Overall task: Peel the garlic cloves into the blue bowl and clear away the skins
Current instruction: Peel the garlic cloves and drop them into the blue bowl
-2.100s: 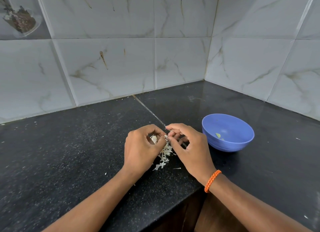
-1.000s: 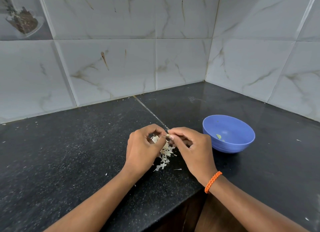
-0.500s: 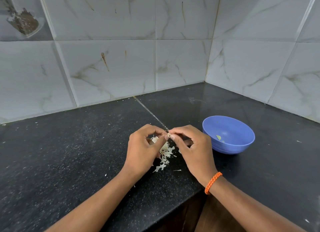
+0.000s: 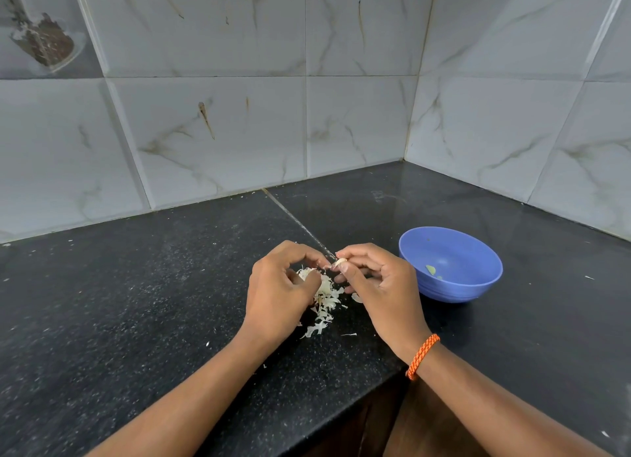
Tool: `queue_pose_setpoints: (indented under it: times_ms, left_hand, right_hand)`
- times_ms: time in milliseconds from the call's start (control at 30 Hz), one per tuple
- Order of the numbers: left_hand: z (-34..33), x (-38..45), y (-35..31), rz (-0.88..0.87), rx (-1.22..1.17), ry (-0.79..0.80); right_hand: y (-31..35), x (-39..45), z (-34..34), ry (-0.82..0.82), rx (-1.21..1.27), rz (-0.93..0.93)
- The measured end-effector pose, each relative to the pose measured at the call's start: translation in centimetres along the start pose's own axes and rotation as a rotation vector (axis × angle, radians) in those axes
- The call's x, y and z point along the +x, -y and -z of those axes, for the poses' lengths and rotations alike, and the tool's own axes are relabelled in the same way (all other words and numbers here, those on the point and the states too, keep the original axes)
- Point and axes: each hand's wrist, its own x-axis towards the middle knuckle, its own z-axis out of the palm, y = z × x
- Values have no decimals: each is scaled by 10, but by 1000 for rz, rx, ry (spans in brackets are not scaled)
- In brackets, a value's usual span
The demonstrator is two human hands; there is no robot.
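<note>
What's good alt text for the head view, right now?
Two bare hands peel garlic over a black countertop: the right hand pinches a clove at its fingertips, the left hand curls round more garlic above a pile of white skins. A blue bowl stands to the right, below grey marbled wall tiles.

On the worktop (image 4: 136, 303), the pile of skins (image 4: 324, 303) lies near the front edge, between the left hand (image 4: 280, 296) and the right hand (image 4: 379, 286). A garlic clove (image 4: 340, 262) sits above the pile at the meeting fingertips. The bowl (image 4: 450, 265) stands just right of the right hand. Tiled walls (image 4: 222, 122) rise behind and to the right, meeting in a corner behind the bowl.
</note>
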Motion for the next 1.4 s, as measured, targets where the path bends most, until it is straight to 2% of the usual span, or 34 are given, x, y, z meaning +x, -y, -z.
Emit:
queue_pose_setpoints:
  times_ms: [133, 333, 533, 700, 1400]
  left_hand:
    - [1, -1, 0, 4, 42, -15]
    - [1, 1, 4, 1, 135, -22]
    - [1, -2, -5, 34, 3, 23]
    - [0, -2, -8, 41, 7, 32]
    - [0, -3, -10, 16, 83, -64]
  right_hand:
    - [1, 1, 1, 5, 74, -35]
    - [-1, 0, 1, -13, 51, -33]
    - [-3, -1, 2, -17, 30, -35]
    - [0, -1, 1, 9, 58, -45]
    - [5, -5, -5, 43, -130, 68]
